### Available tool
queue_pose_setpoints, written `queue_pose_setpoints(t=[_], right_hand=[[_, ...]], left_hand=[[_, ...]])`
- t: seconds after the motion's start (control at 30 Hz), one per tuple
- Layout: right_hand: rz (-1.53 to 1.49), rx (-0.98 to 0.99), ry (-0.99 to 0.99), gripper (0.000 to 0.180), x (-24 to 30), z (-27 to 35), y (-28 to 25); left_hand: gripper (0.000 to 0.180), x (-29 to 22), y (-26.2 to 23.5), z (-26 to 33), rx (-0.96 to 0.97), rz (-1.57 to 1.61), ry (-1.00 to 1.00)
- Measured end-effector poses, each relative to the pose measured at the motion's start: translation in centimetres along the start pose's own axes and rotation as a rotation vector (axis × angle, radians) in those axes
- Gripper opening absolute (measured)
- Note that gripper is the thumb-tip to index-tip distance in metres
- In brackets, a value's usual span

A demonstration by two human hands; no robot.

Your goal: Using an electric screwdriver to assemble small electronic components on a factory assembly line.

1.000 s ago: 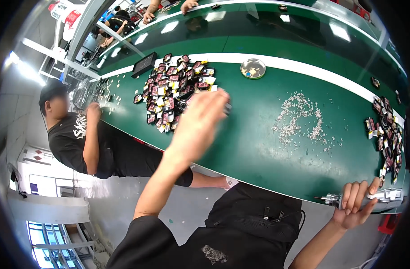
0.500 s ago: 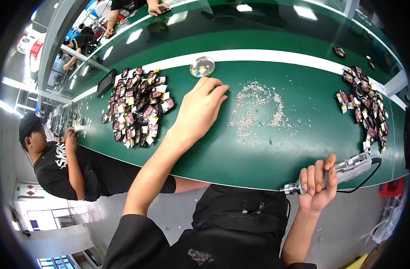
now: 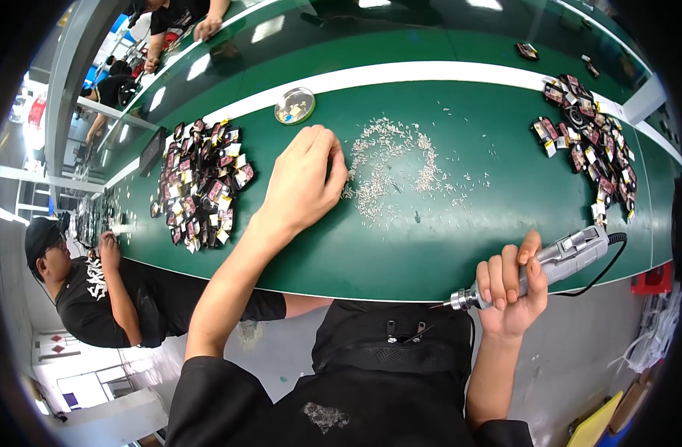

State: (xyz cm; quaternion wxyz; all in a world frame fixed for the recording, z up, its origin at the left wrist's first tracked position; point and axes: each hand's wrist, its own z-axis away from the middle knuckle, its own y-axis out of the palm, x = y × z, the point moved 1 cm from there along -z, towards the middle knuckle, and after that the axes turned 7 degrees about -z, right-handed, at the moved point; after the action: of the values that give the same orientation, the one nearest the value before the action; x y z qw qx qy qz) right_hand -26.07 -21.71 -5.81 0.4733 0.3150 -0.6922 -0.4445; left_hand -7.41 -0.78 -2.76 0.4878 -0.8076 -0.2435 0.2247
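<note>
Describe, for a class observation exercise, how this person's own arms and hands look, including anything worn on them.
The left hand and right hand are ungloved, with no rings visible on the fingers. Both forearms are bare, without a visible watch or bracelet. The left sleeve is loose, plain black and short; only part of the black right sleeve shows.

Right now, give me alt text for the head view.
A person's right hand grips a grey corded screwdriver by the near edge of a green table; the left hand is beside a scatter of tiny silvery pieces. Heaps of black parts lie to either side, a round dish farther back, and a co-worker is at left.
</note>
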Motion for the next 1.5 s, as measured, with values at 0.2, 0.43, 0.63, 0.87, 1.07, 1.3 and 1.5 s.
queue_pose_setpoints(t=[0.2,0.43,0.63,0.87,1.07,1.3,1.5], right_hand=[[0.097,-0.067,-0.067,0.010,0.3,0.4,0.5],[-0.127,0.029,-0.170,0.011,1.0,-0.2,5.0],[-0.073,-0.030,-0.257,0.012,1.4,-0.2,5.9],[-0.078,-0.064,-0.210,0.012,0.9,0.1,5.4],[-0.058,-0.051,-0.195,0.012,1.2,0.0,5.1],[-0.043,0.026,-0.131,0.013,1.2,-0.1,5.0],[-0.071,0.023,-0.139,0.013,1.3,0.1,4.6]], left_hand=[[0.005,-8.0,-1.0,4.5,0.106,0.836,-0.276],[0.003,-11.7,0.4,7.7,0.117,1.671,-0.518],[0.013,-13.2,0.7,7.7,0.201,2.025,-0.549],[0.013,-13.3,1.0,8.1,0.222,1.999,-0.544],[0.012,-13.3,1.1,8.1,0.208,1.925,-0.483],[0.023,-13.5,1.0,7.7,0.316,2.036,-0.600],[0.022,-13.4,1.1,7.5,0.399,2.056,-0.588]])
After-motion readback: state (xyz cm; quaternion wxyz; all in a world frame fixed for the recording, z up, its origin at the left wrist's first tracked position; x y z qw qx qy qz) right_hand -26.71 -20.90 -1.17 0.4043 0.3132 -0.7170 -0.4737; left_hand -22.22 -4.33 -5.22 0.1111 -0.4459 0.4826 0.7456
